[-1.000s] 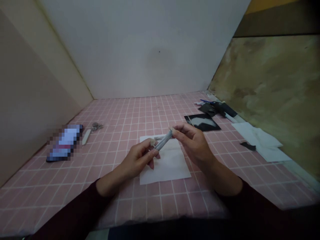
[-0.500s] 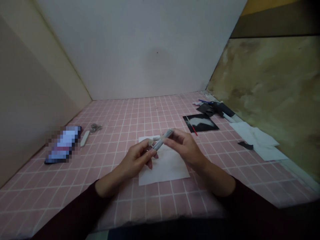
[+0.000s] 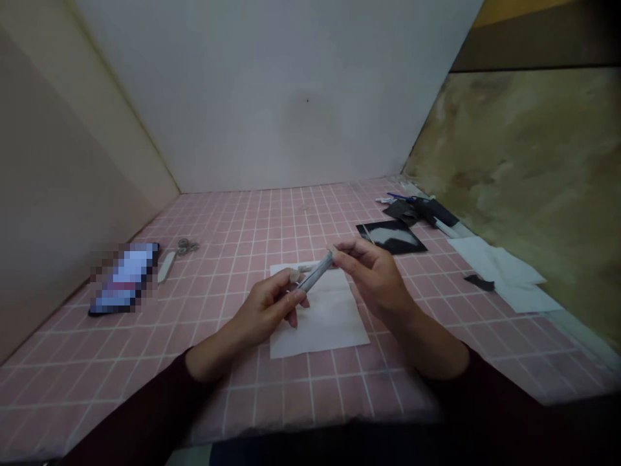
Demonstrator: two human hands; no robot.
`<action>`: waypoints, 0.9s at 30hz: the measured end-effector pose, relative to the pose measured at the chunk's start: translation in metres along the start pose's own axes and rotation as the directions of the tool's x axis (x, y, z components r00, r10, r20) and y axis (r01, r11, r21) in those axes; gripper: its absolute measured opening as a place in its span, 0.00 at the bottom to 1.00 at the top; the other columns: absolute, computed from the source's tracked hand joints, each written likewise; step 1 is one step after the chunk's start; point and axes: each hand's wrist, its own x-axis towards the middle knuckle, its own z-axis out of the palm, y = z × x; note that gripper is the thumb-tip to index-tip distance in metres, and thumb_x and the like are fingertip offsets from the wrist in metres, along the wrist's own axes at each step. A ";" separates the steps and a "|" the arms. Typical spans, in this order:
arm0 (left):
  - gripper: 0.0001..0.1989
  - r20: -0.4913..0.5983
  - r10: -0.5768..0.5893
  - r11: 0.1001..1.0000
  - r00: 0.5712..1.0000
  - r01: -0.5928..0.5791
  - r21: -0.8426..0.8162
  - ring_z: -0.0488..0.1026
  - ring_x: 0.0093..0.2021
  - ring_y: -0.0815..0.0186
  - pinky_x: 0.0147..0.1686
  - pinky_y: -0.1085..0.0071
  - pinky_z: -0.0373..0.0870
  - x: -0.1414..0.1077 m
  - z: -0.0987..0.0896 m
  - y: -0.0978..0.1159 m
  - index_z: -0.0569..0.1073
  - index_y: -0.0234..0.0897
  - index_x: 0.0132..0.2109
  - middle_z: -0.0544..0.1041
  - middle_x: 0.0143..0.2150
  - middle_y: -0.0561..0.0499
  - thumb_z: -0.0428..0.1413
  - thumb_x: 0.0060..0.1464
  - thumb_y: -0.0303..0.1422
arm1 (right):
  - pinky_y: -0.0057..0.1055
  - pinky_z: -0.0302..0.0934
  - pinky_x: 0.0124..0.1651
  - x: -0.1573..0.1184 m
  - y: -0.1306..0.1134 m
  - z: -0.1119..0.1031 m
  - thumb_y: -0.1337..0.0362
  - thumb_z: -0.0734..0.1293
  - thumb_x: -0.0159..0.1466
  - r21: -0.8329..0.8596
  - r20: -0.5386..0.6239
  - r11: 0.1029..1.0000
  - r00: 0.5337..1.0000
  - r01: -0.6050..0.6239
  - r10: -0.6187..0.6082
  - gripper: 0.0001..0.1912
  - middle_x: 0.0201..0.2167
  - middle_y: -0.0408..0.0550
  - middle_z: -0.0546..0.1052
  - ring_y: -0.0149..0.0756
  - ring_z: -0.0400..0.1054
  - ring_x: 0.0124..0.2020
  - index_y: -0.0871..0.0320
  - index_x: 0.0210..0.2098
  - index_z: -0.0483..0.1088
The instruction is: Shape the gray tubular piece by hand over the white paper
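A slim grey-white stick-shaped piece [image 3: 315, 273], perhaps a paper roll, slants up to the right above the table. Its lower end is pinched between the thumb and fingers of my left hand [image 3: 266, 303]. My right hand [image 3: 371, 272] has its fingertips closed at the upper end. What exactly the piece is made of is too blurred to tell. Beneath both hands lies a white sheet of paper [image 3: 330, 327], with a small pale strip near its far edge.
On the left are a phone [image 3: 126, 278], a white flat stick [image 3: 166, 266] and a small grey coiled item [image 3: 187, 246]. To the right lie a black-and-white picture [image 3: 395, 237], dark scraps [image 3: 431, 210], white papers [image 3: 504, 268] and a black strip [image 3: 479, 283]. Walls bound the pink checked table [image 3: 233, 226].
My right hand has slid slightly up and right along the grey-white piece to its tip, showing more of it. My left hand stays nearly still.
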 end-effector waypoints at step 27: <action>0.11 -0.017 0.007 0.999 1.000 -0.006 0.036 0.71 0.23 0.76 0.24 0.77 0.70 0.000 0.000 0.001 0.69 0.34 0.45 0.74 0.35 0.52 0.55 0.64 0.39 | 0.34 0.66 0.43 -0.002 0.002 0.002 0.59 0.75 0.59 -0.045 0.235 0.992 0.964 -0.117 0.125 0.10 0.33 0.45 0.78 0.34 0.72 0.36 0.58 0.35 0.76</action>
